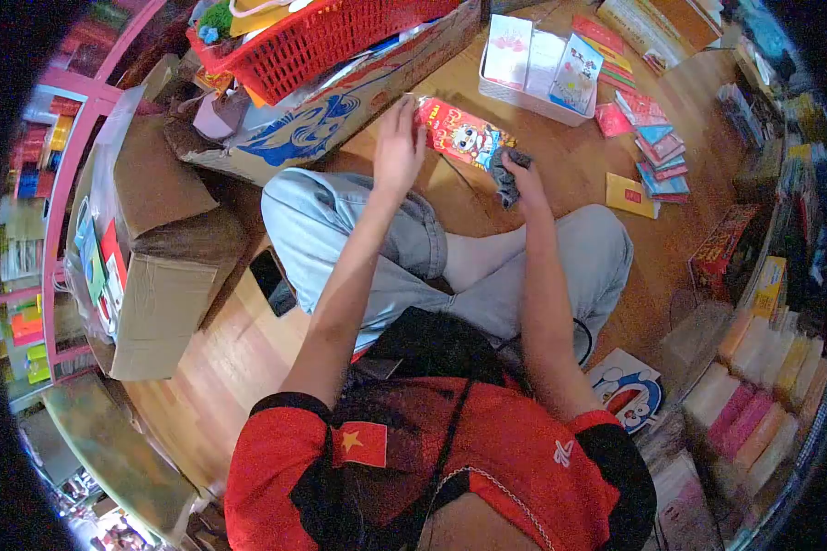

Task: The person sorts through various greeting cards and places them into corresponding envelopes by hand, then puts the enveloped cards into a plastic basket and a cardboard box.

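Observation:
A red printed packet (464,136) with a cartoon character and lettering is in front of my crossed legs, tilted down to the right. My left hand (399,151) is at its left end, with the fingers closed at the edge and the thumb side toward the packet. In my right hand (526,184) is a bunched dark grey cloth (508,176), pressed against the packet's lower right end. The packet's underside is hidden.
A white box (535,96) of cards stands ahead, beside fanned colourful envelopes (657,151) and a yellow envelope (631,195). A red basket (326,50) rests on a printed carton (294,133). Leftward are an open cardboard box (161,303) and a phone (273,282); stacked goods (753,404) line the right.

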Motion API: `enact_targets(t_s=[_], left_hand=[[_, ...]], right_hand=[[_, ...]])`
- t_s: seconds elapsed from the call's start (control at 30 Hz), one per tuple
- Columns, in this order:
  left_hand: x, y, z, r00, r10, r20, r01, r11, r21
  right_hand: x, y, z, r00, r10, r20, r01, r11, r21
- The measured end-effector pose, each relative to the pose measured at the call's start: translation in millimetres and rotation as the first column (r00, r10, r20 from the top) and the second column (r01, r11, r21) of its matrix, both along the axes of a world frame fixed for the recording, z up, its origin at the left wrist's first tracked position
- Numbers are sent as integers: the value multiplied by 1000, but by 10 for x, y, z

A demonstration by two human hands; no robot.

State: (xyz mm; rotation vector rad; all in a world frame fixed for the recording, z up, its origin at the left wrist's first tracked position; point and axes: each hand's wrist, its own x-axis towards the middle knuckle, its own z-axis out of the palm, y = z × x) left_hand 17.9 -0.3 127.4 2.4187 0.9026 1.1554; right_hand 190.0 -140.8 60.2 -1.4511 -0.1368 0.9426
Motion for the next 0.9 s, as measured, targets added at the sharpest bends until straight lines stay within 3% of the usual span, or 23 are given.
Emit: enact_targets(t_s=[0.07, 0.2, 0.27, 0.3, 0.37, 0.47, 0.6, 0.7, 0.77, 0.9], left_hand=[[69, 14, -128, 996, -13, 89, 24, 992, -125], [97, -59, 51, 986, 3, 166, 12, 996, -93], [63, -126, 218, 992, 18, 126, 45, 875, -483], [55, -105, 180, 992, 22, 128, 42, 875, -481], [72, -29, 87, 934, -41, 356, 219, 852, -476], [43, 8, 81, 915, -101, 391, 290, 839, -461], [0, 27, 122, 940, -137, 312, 261, 878, -402], [-7, 30, 134, 958, -119, 261, 242, 823, -514], [-6, 22, 182, 928, -158, 337, 253, 931, -262], [16, 110, 98, 973, -60, 222, 78, 994, -74]], right_hand=[[89, -6, -153, 989, 144, -42, -142, 989, 38], [-10, -68, 12, 994, 89, -69, -86, 995, 42], [19, -62, -5, 989, 108, -96, -102, 993, 67], [28, -59, -32, 989, 113, -95, -106, 992, 68], [50, -60, -84, 989, 115, -91, -108, 991, 83], [67, -78, -78, 978, 173, -116, -161, 981, 111], [12, -83, 8, 981, 167, -103, -156, 982, 111], [9, -60, -37, 985, 105, -133, -84, 984, 157], [53, -68, -80, 984, 151, -95, -138, 981, 137], [25, -61, -84, 996, 70, -56, -62, 989, 135]])
